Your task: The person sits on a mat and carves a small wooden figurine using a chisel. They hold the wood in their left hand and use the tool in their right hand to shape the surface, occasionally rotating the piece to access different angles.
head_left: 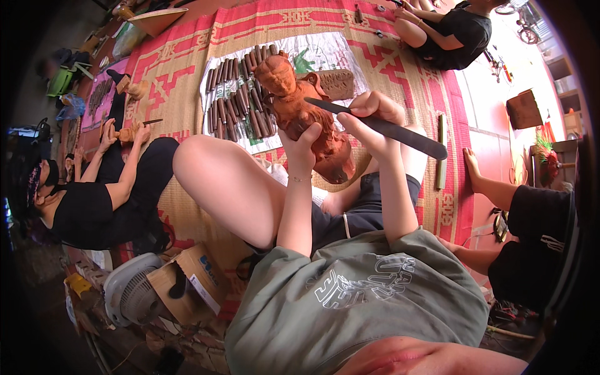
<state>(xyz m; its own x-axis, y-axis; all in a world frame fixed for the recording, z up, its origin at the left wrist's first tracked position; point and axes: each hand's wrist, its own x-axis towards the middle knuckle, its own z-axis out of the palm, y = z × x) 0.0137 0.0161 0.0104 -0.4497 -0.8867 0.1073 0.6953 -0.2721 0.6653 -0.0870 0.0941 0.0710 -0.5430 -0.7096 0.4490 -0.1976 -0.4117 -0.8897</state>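
A carved reddish-brown wooden statue [328, 149] of a figure leans upward above my crossed legs. My left hand [301, 139] is wrapped round its middle, with the thumb across the front. In my right hand [379, 117] is a long flat dark tool [409, 136] with a rounded near end; I cannot make out whether it is a file or a blade. Its far tip touches or overlaps the statue's upper body. Beyond the statue, several brown-handled carving tools [234, 103] lie in rows on a white printed sheet [325, 50]. A brown textured block [337, 84] rests on that sheet.
A red and tan woven mat [181, 75] spreads beneath me. A person [94, 200] works on a wooden piece at the left; another [453, 37] sits far right. Someone's leg [487, 175] reaches in at right, near a greenish bar [441, 150]. A grey fan [134, 290] and cardboard box [187, 281] stand near left.
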